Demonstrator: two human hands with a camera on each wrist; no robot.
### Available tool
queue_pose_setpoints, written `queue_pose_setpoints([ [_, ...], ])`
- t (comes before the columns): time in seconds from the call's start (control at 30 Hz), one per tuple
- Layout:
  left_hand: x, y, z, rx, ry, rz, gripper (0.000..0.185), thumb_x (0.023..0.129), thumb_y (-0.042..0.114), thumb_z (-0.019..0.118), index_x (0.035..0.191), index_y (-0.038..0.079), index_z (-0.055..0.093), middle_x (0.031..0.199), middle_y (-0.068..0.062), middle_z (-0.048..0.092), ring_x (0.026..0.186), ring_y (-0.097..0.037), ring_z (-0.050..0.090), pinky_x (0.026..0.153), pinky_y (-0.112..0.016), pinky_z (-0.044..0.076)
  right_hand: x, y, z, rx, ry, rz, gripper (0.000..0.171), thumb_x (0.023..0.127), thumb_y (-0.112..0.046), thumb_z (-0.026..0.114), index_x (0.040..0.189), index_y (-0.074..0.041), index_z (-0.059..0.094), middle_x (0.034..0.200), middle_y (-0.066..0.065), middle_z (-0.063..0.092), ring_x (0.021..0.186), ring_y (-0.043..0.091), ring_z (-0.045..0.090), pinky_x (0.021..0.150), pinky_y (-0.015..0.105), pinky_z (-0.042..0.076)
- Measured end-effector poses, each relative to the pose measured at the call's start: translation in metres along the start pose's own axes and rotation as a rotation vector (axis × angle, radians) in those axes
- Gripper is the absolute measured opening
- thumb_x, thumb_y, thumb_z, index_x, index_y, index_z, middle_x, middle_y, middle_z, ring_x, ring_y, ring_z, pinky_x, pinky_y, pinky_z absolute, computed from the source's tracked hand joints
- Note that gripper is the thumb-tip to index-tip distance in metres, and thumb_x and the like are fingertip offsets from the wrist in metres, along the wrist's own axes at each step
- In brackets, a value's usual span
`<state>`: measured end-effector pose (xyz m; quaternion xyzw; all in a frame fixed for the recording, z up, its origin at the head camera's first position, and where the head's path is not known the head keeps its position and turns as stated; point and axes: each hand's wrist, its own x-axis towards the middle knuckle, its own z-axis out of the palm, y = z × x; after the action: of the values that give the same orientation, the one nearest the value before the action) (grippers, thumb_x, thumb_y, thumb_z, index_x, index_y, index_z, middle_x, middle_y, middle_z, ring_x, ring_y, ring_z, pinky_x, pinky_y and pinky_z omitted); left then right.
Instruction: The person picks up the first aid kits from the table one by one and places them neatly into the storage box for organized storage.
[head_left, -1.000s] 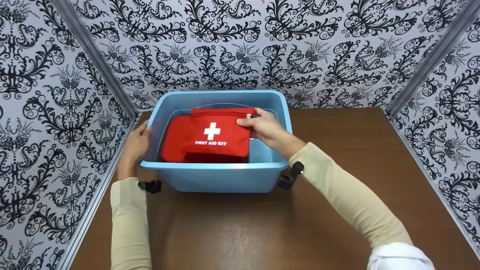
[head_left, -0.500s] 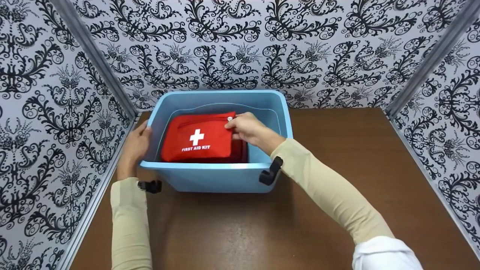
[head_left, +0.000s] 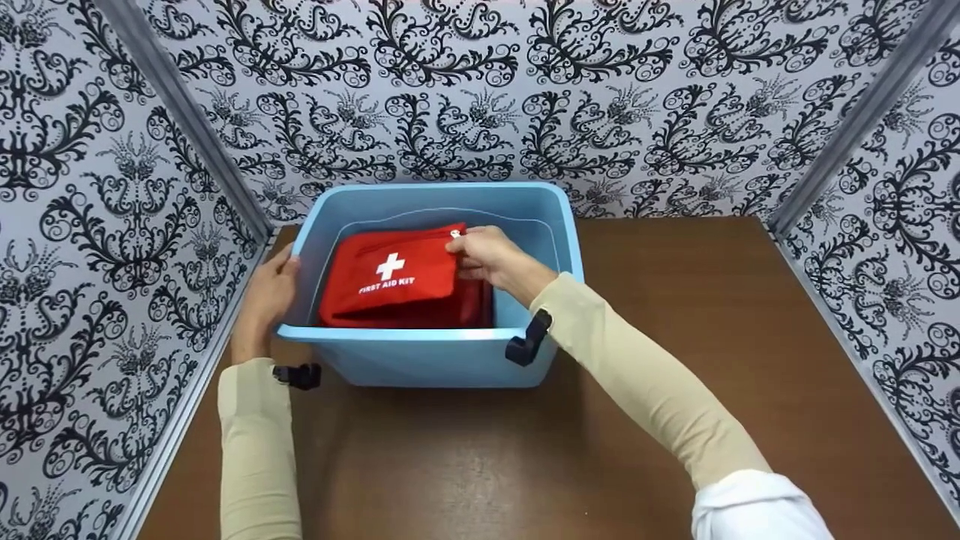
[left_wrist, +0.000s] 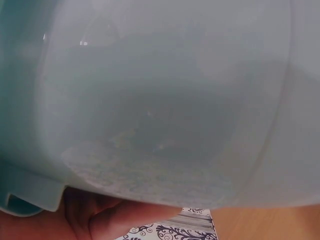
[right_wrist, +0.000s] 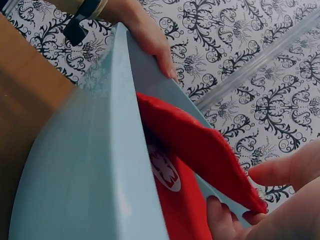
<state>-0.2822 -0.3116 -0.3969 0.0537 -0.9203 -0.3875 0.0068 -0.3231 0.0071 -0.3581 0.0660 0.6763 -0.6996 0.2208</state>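
A light blue plastic tub (head_left: 424,356) stands on the table. My left hand (head_left: 268,289) grips its left rim. Inside, my right hand (head_left: 491,259) pinches the upper right corner of a red first aid kit pouch (head_left: 420,274) with a white cross and white lettering. That pouch is tilted, its right side raised, above another red item (head_left: 469,307) lying in the tub. The right wrist view shows a pale oval emblem (right_wrist: 165,170) on the red surface under the raised pouch. Much of the lower item is hidden. The left wrist view is mostly filled by the tub wall (left_wrist: 165,100).
The brown table (head_left: 690,315) extends right of the tub and in front of it. Patterned black-and-white walls (head_left: 480,105) with grey metal edging enclose the back and sides. The tub stands close to the back wall and the left wall.
My right hand has carried the first aid kit pouch leftward and down over the other red item. Lately the pouch has tilted a little more. My left hand has stayed at the tub's rim.
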Motion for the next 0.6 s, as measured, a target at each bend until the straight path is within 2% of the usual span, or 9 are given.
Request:
queue_pose_setpoints([
  [0.1, 0.0001, 0.0001, -0.0004, 0.009, -0.004, -0.003, 0.055, 0.110, 0.032, 0.025, 0.160, 0.010, 0.020, 0.163, -0.026, 0.022, 0.149, -0.049, 0.022, 0.123, -0.060, 0.019, 0.0007, -0.0017, -0.0017, -0.010, 0.017, 0.014, 0.014, 0.094, -0.001, 0.058, 0.108, -0.005, 0.058, 0.085, 0.002, 0.061, 0.073, 0.014, 0.061, 0.072, 0.027, 0.055],
  [0.17, -0.0002, 0.0006, -0.0004, 0.010, -0.008, -0.008, 0.055, 0.110, 0.033, 0.024, 0.160, 0.011, 0.019, 0.163, -0.026, 0.021, 0.150, -0.050, 0.021, 0.124, -0.060, 0.018, 0.0014, -0.0021, -0.0028, -0.010, 0.025, 0.021, 0.020, 0.095, -0.003, 0.058, 0.115, -0.003, 0.059, 0.090, 0.004, 0.061, 0.077, 0.015, 0.061, 0.077, 0.028, 0.056],
  [0.23, -0.0003, 0.0009, -0.0004, 0.007, -0.010, -0.017, 0.055, 0.110, 0.034, 0.024, 0.161, 0.012, 0.018, 0.163, -0.025, 0.020, 0.150, -0.049, 0.020, 0.124, -0.060, 0.018, 0.0019, -0.0019, -0.0034, -0.012, 0.024, 0.034, 0.029, 0.095, -0.005, 0.058, 0.124, -0.001, 0.057, 0.101, 0.007, 0.061, 0.086, 0.018, 0.062, 0.086, 0.031, 0.057],
  [0.33, -0.0003, 0.0010, -0.0004, 0.000, -0.011, -0.026, 0.055, 0.110, 0.035, 0.024, 0.161, 0.014, 0.018, 0.164, -0.023, 0.020, 0.150, -0.049, 0.020, 0.124, -0.060, 0.018, 0.0023, -0.0007, -0.0040, -0.020, 0.009, 0.057, 0.043, 0.096, -0.008, 0.057, 0.138, 0.001, 0.049, 0.126, 0.015, 0.058, 0.111, 0.026, 0.062, 0.102, 0.039, 0.054],
  [0.43, -0.0006, 0.0011, 0.0000, -0.009, -0.010, -0.028, 0.056, 0.110, 0.036, 0.024, 0.161, 0.014, 0.018, 0.164, -0.024, 0.020, 0.150, -0.049, 0.021, 0.123, -0.061, 0.019, 0.0027, 0.0008, -0.0055, -0.022, -0.015, 0.069, 0.052, 0.097, -0.011, 0.056, 0.146, 0.001, 0.040, 0.147, 0.021, 0.046, 0.134, 0.036, 0.051, 0.112, 0.045, 0.047],
  [0.6, -0.0020, 0.0007, 0.0003, -0.018, 0.000, -0.012, 0.055, 0.110, 0.034, 0.024, 0.160, 0.013, 0.020, 0.163, -0.025, 0.025, 0.149, -0.048, 0.025, 0.123, -0.060, 0.021, 0.0036, 0.0046, -0.0096, -0.056, -0.055, 0.085, 0.058, 0.099, -0.015, 0.056, 0.151, 0.000, 0.035, 0.155, 0.026, 0.035, 0.143, 0.040, 0.042, 0.116, 0.047, 0.042],
])
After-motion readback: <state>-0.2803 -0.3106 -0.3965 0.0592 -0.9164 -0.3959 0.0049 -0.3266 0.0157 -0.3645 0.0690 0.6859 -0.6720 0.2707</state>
